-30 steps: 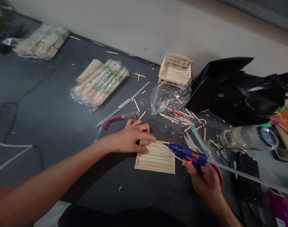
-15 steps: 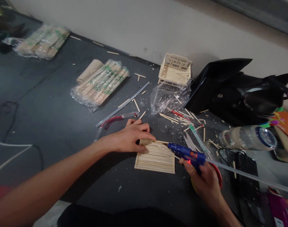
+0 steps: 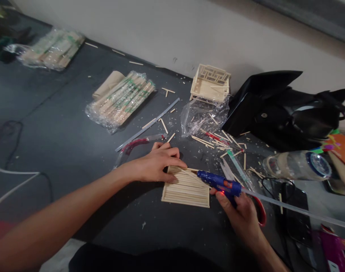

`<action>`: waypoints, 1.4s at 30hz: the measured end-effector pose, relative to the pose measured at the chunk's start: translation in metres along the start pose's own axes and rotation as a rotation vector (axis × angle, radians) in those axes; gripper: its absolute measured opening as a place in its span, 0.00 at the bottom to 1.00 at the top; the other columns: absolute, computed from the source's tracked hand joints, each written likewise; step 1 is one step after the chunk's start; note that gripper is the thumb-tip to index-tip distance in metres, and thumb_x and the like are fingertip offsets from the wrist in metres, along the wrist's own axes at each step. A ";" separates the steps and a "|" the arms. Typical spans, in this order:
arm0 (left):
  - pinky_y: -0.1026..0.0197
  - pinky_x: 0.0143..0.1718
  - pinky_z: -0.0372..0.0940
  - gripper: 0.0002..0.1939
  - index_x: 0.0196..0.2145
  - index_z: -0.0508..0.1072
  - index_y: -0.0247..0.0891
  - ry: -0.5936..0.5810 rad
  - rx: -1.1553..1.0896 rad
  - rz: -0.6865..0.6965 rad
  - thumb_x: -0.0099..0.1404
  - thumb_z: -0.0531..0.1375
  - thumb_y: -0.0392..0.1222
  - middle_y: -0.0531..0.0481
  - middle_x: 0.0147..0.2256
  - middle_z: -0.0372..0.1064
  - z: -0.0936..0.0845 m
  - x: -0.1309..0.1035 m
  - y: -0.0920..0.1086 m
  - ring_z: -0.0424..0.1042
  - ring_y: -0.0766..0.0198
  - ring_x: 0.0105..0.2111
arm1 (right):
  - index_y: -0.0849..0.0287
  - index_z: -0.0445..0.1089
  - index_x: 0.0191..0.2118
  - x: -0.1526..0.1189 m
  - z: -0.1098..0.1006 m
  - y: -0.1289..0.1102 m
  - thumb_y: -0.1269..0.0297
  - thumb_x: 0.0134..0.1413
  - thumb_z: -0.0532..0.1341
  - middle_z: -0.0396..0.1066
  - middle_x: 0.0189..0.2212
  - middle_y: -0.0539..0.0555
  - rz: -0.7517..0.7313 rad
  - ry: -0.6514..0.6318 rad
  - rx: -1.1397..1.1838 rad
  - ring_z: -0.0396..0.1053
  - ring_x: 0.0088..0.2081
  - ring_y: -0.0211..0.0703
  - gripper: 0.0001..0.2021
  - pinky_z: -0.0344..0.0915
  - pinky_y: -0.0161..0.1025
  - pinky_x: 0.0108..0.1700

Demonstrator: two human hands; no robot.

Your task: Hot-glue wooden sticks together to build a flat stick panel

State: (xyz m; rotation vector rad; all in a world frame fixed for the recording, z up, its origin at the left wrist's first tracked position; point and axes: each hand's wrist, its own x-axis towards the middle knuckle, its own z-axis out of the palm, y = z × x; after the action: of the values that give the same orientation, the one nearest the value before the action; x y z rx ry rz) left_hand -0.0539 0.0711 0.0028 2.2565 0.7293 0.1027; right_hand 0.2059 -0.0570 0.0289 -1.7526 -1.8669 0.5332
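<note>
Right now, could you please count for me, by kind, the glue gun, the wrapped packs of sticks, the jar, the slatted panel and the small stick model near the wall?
Blue glue gun: 1
Wrapped stick packs: 2
Clear jar: 1
Slatted panel: 1
Small stick model: 1
Total: 6

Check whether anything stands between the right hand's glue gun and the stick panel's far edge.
Nothing visible blocks the glue gun in the right hand from the far edge of the stick panel. A thin stick slants across the panel near the nozzle, and the left hand covers the far left corner.
</note>
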 end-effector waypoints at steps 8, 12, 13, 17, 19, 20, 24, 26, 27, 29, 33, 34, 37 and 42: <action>0.52 0.49 0.46 0.18 0.49 0.75 0.52 -0.008 0.007 -0.006 0.61 0.66 0.51 0.52 0.43 0.66 -0.001 0.000 0.001 0.59 0.57 0.43 | 0.53 0.79 0.39 -0.003 -0.003 0.002 0.47 0.62 0.56 0.81 0.33 0.53 -0.010 -0.003 -0.039 0.79 0.36 0.51 0.19 0.75 0.44 0.43; 0.53 0.50 0.46 0.18 0.49 0.75 0.52 0.007 0.010 -0.001 0.61 0.65 0.51 0.52 0.43 0.66 -0.001 0.000 0.001 0.59 0.57 0.43 | 0.52 0.79 0.38 -0.013 -0.012 0.011 0.47 0.62 0.56 0.81 0.34 0.53 -0.003 0.014 -0.100 0.79 0.37 0.51 0.19 0.75 0.44 0.43; 0.53 0.49 0.47 0.18 0.49 0.74 0.52 0.012 0.014 0.001 0.61 0.65 0.51 0.52 0.43 0.66 0.000 0.000 0.001 0.59 0.57 0.44 | 0.52 0.79 0.38 -0.015 -0.014 0.013 0.47 0.61 0.56 0.81 0.34 0.53 -0.002 0.034 -0.113 0.79 0.38 0.52 0.18 0.75 0.44 0.42; 0.53 0.49 0.47 0.19 0.50 0.74 0.50 0.016 0.052 -0.001 0.61 0.66 0.51 0.51 0.43 0.66 0.002 0.001 0.001 0.59 0.55 0.45 | 0.55 0.78 0.40 -0.025 -0.019 0.015 0.46 0.59 0.58 0.81 0.36 0.55 0.038 0.084 -0.150 0.79 0.39 0.52 0.19 0.76 0.44 0.41; 0.53 0.49 0.47 0.22 0.52 0.73 0.49 0.027 0.064 -0.008 0.61 0.66 0.51 0.50 0.44 0.66 0.003 0.000 0.001 0.59 0.54 0.45 | 0.55 0.78 0.41 -0.029 -0.020 0.014 0.45 0.58 0.58 0.81 0.37 0.55 0.053 0.097 -0.149 0.79 0.39 0.52 0.20 0.76 0.44 0.41; 0.53 0.49 0.47 0.23 0.54 0.71 0.49 0.033 0.064 -0.010 0.62 0.66 0.51 0.50 0.44 0.66 0.004 -0.001 0.001 0.59 0.54 0.45 | 0.55 0.78 0.40 -0.030 -0.021 0.014 0.46 0.58 0.58 0.81 0.36 0.54 0.055 0.097 -0.146 0.79 0.38 0.52 0.19 0.77 0.44 0.41; 0.53 0.49 0.48 0.22 0.57 0.70 0.56 0.052 0.059 0.038 0.65 0.63 0.48 0.50 0.43 0.63 0.004 -0.005 0.001 0.59 0.56 0.44 | 0.56 0.77 0.39 -0.031 -0.021 0.012 0.51 0.58 0.60 0.81 0.33 0.53 0.035 0.122 -0.131 0.79 0.35 0.49 0.15 0.76 0.41 0.38; 0.52 0.50 0.47 0.17 0.54 0.73 0.58 0.059 0.064 0.085 0.67 0.61 0.46 0.51 0.42 0.62 0.005 -0.007 0.002 0.59 0.57 0.43 | 0.56 0.76 0.39 -0.029 -0.021 0.011 0.52 0.58 0.61 0.81 0.34 0.53 0.011 0.152 -0.125 0.79 0.35 0.49 0.14 0.76 0.41 0.39; 0.52 0.51 0.47 0.16 0.52 0.74 0.58 0.062 0.062 0.104 0.68 0.61 0.45 0.51 0.42 0.62 0.005 -0.007 0.002 0.59 0.58 0.43 | 0.55 0.76 0.38 -0.028 -0.020 0.010 0.52 0.58 0.61 0.81 0.33 0.53 -0.002 0.167 -0.123 0.79 0.35 0.49 0.13 0.76 0.41 0.39; 0.52 0.52 0.46 0.14 0.50 0.75 0.57 0.064 0.042 0.131 0.68 0.60 0.43 0.51 0.42 0.62 0.007 -0.008 0.003 0.60 0.58 0.44 | 0.55 0.76 0.37 -0.024 -0.019 0.008 0.52 0.58 0.61 0.80 0.32 0.53 -0.021 0.180 -0.114 0.78 0.33 0.48 0.13 0.75 0.41 0.37; 0.53 0.53 0.46 0.11 0.46 0.73 0.49 0.100 -0.050 0.112 0.64 0.62 0.41 0.52 0.45 0.66 0.010 -0.007 0.004 0.60 0.59 0.45 | 0.54 0.74 0.35 -0.014 -0.012 0.001 0.50 0.60 0.59 0.80 0.31 0.52 -0.059 0.144 -0.083 0.77 0.31 0.45 0.15 0.74 0.37 0.32; 0.53 0.53 0.46 0.12 0.45 0.72 0.47 0.108 -0.073 0.097 0.63 0.63 0.41 0.53 0.45 0.67 0.010 -0.006 0.004 0.61 0.59 0.45 | 0.54 0.74 0.35 -0.012 -0.010 -0.001 0.50 0.61 0.58 0.79 0.31 0.52 -0.069 0.129 -0.080 0.78 0.31 0.45 0.15 0.74 0.37 0.32; 0.54 0.52 0.47 0.19 0.49 0.65 0.44 0.122 -0.114 0.056 0.61 0.64 0.40 0.52 0.43 0.69 0.011 -0.005 0.004 0.62 0.58 0.44 | 0.54 0.74 0.37 -0.002 -0.005 -0.007 0.51 0.62 0.57 0.79 0.31 0.52 -0.098 0.082 -0.070 0.78 0.32 0.44 0.14 0.73 0.36 0.32; 0.56 0.49 0.48 0.20 0.48 0.65 0.44 0.122 -0.093 0.042 0.60 0.65 0.42 0.53 0.43 0.69 0.010 -0.004 0.003 0.62 0.58 0.44 | 0.55 0.73 0.40 0.012 0.003 -0.018 0.53 0.62 0.57 0.79 0.32 0.53 -0.126 -0.038 -0.010 0.78 0.33 0.46 0.12 0.74 0.38 0.34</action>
State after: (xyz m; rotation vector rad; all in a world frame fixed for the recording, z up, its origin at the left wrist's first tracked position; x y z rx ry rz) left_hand -0.0525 0.0607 -0.0016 2.1921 0.7258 0.2912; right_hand 0.1891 -0.0466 0.0386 -1.6290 -1.9935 0.5123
